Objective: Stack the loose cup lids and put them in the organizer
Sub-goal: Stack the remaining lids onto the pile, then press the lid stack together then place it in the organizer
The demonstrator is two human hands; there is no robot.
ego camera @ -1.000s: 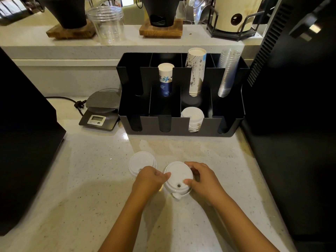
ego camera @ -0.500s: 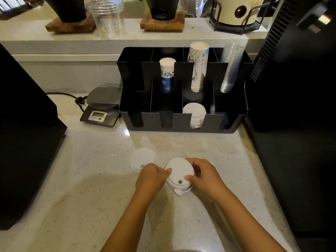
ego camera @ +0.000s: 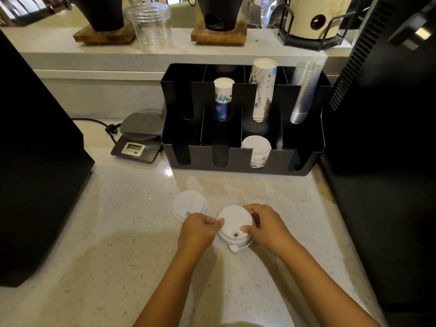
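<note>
Head view: the pale counter [ego camera: 118, 232] is carrying the black organizer [ego camera: 240, 166], with stacked lids [ego camera: 256, 147] sitting in 1 front slot. Nearer, both hands — left hand [ego camera: 198, 230], right hand [ego camera: 266, 226] — are pinching a small lid stack [ego camera: 233, 228]; 1 loose lid [ego camera: 190, 204] is lying just beside it.

White lids [ego camera: 234, 224], a black organizer [ego camera: 238, 159], a speckled cream counter [ego camera: 122, 232], and a cup stack [ego camera: 223, 100] with seemingly blue print.

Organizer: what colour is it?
Black, matte; the organizer shows best in the head view, the only one.
</note>
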